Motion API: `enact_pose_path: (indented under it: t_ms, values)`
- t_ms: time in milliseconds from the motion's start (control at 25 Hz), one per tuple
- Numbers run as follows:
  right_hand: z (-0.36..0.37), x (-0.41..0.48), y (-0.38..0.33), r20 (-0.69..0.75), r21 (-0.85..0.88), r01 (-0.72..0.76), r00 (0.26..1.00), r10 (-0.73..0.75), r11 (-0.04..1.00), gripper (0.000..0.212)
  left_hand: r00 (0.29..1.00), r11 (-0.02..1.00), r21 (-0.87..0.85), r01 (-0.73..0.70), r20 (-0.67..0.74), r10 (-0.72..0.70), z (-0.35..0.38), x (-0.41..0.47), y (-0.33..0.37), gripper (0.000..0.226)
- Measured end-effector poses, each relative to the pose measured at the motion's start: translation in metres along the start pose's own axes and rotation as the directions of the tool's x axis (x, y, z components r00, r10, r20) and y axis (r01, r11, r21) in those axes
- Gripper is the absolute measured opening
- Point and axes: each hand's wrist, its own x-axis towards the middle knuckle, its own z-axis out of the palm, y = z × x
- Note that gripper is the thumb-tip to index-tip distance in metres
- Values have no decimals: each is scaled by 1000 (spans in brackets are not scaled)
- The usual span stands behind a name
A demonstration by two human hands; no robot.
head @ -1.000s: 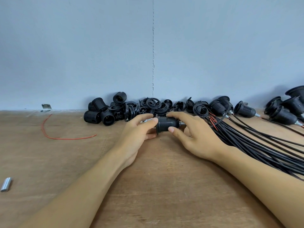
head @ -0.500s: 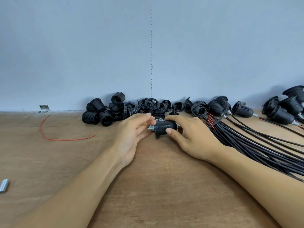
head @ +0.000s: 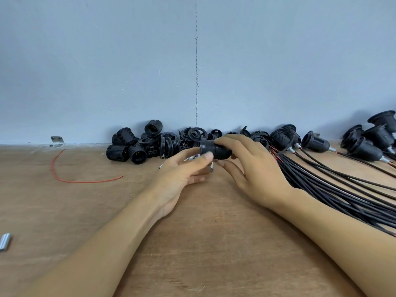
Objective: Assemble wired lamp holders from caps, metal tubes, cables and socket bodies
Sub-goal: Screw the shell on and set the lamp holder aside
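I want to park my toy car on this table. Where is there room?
The table is bare between the red wire and the metal tube, and between the left forearm and right forearm. It is crowded along the wall, with the socket pile, and on the right, under the cable bundle.

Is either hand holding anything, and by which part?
The right hand holds a socket body round its barrel, fingers on top, thumb beneath. A fingertip of the left hand touches its collar end; whether that is a grip cannot be told.
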Motion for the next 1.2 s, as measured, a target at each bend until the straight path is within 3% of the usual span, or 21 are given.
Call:
enact_pose_path:
  t_ms: [200,280,400,560,760,920,1040,1200]
  values:
    - [3,1,-2,4,-131,180,983,-181,975,37,999,999,-33,-5,-40,3,3,-1,4,45]
    - [2,0,0,-16,-130,156,987,-160,979,36,1000,995,-96,-15,9,16,1,-3,5,41]
    - [1,0,2,-46,-123,107,993,-113,987,35,998,990,-135,-33,57,41,-2,-1,2,63]
    - [3,1,-2,-35,-162,89,995,-96,983,37,993,970,-245,2,119,28,-7,2,3,68]
    - [-4,5,5,-90,-169,-57,995,42,984,40,994,984,-177,36,106,-17,-8,4,-1,36]
    - [-8,8,6,-190,-330,-96,981,33,939,39,998,985,-166,37,48,-30,-7,6,-5,40]
    - [-12,10,8,-260,-399,-173,963,70,901,39,999,987,-154,34,11,-33,-7,7,-6,30]
    - [-27,21,24,-344,-345,-385,900,266,856,39,999,993,-118,32,-22,-35,-4,5,-6,19]
